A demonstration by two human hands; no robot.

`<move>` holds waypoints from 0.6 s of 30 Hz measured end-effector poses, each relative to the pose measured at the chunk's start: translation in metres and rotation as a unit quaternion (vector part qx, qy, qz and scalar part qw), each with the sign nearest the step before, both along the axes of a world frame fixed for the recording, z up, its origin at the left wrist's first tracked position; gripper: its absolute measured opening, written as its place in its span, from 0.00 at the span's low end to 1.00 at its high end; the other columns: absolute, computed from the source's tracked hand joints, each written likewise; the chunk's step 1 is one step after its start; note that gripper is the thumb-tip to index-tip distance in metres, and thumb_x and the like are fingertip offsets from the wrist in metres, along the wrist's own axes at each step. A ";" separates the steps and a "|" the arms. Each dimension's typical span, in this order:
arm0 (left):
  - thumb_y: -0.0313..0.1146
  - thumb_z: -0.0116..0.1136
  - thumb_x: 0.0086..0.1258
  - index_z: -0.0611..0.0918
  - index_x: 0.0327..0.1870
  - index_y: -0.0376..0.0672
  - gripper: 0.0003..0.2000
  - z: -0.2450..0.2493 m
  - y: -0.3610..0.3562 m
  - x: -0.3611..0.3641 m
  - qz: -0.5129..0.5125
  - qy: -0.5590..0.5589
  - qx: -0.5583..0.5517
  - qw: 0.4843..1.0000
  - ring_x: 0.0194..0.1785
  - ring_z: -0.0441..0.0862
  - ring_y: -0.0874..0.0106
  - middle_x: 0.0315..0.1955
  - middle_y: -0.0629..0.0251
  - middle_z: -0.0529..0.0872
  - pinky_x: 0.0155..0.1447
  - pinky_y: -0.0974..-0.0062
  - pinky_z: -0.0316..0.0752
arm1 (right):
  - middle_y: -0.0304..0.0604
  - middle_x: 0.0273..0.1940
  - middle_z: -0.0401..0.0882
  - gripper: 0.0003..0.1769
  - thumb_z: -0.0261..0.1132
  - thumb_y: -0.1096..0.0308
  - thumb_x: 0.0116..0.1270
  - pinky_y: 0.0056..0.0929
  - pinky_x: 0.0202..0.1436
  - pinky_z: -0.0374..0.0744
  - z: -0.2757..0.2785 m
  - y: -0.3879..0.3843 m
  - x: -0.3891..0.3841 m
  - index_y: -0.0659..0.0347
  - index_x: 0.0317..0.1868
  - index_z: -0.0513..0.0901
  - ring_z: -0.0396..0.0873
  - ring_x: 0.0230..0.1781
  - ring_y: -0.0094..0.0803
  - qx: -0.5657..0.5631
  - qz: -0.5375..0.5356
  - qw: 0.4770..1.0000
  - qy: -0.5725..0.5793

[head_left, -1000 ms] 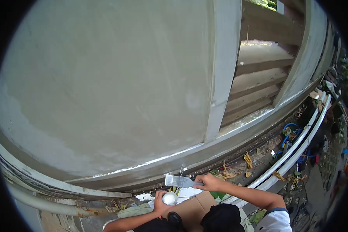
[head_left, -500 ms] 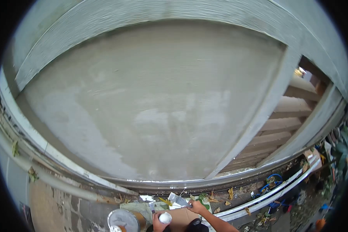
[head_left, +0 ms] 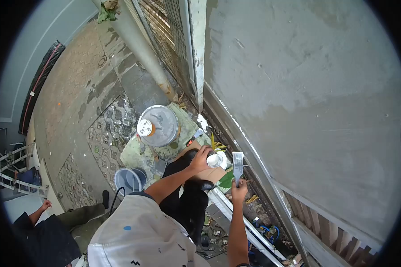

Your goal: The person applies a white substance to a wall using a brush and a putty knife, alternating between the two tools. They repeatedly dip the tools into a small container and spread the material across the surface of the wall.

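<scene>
The left hand (head_left: 200, 162) grips a cup (head_left: 214, 160); the right hand (head_left: 239, 190) grips a brush (head_left: 238, 163) to the cup's right. Both need steady holding.

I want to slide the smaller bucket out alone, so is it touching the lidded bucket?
Apart. The head view shows a strip of pale green sheet lying bare between the smaller bucket and the lidded bucket.

Looks lit by soft, diffuse daylight, fairly bright on the wall (head_left: 307, 89) and paving (head_left: 78, 80), palest at the white tub (head_left: 144, 127). Shows mostly faint, soft-edged shading. Sinks to near-black in the trousers (head_left: 194, 200), swallowing folds. Reads fairly clearly around the scraper (head_left: 238, 165), softer outward. Bends strongly near the edges, bowing the dark strip (head_left: 40, 84), then fades into black corners
</scene>
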State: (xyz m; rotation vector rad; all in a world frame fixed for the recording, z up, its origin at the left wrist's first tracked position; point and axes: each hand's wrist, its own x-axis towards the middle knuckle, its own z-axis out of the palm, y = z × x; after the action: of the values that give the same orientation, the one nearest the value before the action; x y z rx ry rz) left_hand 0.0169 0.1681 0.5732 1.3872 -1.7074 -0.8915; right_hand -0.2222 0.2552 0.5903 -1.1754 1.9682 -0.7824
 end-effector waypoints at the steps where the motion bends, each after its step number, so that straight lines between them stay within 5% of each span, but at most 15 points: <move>1: 0.37 0.78 0.39 0.73 0.50 0.38 0.35 -0.006 0.002 0.000 0.016 -0.007 0.019 1.000 0.52 0.74 0.52 0.47 0.52 0.72 0.56 0.60 0.72 | 0.46 0.20 0.78 0.13 0.71 0.68 0.58 0.32 0.25 0.71 0.007 -0.001 -0.001 0.64 0.37 0.76 0.73 0.17 0.28 0.043 0.012 0.998 0.036; 9: 0.34 0.79 0.38 0.75 0.50 0.38 0.33 -0.054 0.001 -0.001 0.079 -0.039 0.033 0.996 0.50 0.77 0.55 0.46 0.55 0.74 0.54 0.63 0.74 | 0.37 0.19 0.76 0.11 0.68 0.71 0.63 0.22 0.20 0.66 -0.011 -0.004 0.008 0.64 0.35 0.72 0.68 0.16 0.18 -0.033 -0.022 0.994 -0.097; 11: 0.34 0.79 0.38 0.77 0.49 0.39 0.32 -0.066 -0.005 -0.005 0.111 -0.014 0.055 0.992 0.50 0.77 0.56 0.46 0.57 0.75 0.54 0.64 0.74 | 0.34 0.18 0.75 0.11 0.67 0.72 0.64 0.21 0.15 0.62 0.014 -0.015 0.010 0.63 0.34 0.71 0.66 0.14 0.15 0.128 -0.042 0.965 -0.224; 18: 0.34 0.79 0.35 0.78 0.49 0.40 0.33 -0.086 -0.027 -0.007 0.115 -0.021 0.039 0.992 0.52 0.75 0.57 0.47 0.59 0.75 0.56 0.64 0.72 | 0.38 0.19 0.77 0.10 0.69 0.72 0.61 0.24 0.17 0.64 0.020 -0.036 0.010 0.64 0.34 0.74 0.68 0.15 0.16 0.188 0.104 0.968 -0.130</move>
State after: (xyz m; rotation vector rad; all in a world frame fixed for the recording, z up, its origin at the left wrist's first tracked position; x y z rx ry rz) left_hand 0.0097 0.1407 0.4876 1.6287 -1.5191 -0.8111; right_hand -0.2123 0.2195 0.6106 -0.9761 1.6519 -0.4059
